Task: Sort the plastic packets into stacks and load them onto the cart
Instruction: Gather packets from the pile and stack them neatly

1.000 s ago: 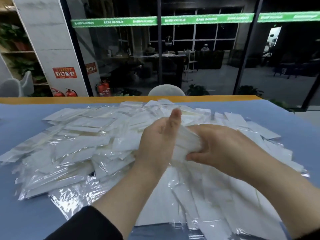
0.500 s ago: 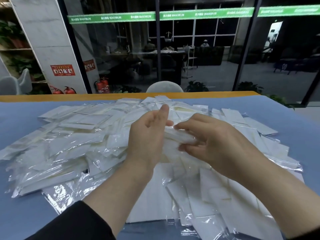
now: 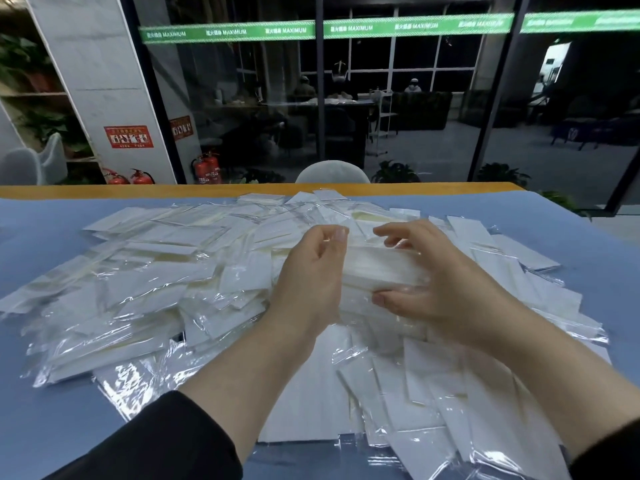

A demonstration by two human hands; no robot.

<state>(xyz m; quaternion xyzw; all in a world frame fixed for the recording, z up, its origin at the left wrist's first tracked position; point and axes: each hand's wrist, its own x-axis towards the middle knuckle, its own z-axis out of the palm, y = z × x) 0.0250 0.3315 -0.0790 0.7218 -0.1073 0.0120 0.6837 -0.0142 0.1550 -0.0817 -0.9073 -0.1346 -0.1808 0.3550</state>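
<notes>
A wide heap of clear plastic packets (image 3: 145, 282) with white inserts covers the blue table (image 3: 41, 427). Above the heap's middle I hold a small stack of packets (image 3: 379, 268) between both hands. My left hand (image 3: 311, 271) grips its left end, fingers curled behind it. My right hand (image 3: 436, 282) clasps its right end, fingers arched over the top and thumb under the near edge. No cart is in view.
The table's orange far edge (image 3: 242, 190) runs across the view, with a grey chair back (image 3: 332, 171) just behind it. Beyond is a glass wall, a white pillar and red fire extinguishers (image 3: 206, 168). Bare blue surface shows at the far left and far right.
Both hands have moved slightly apart along the stack, which now lies level between them. My right hand's fingers have spread over its top.
</notes>
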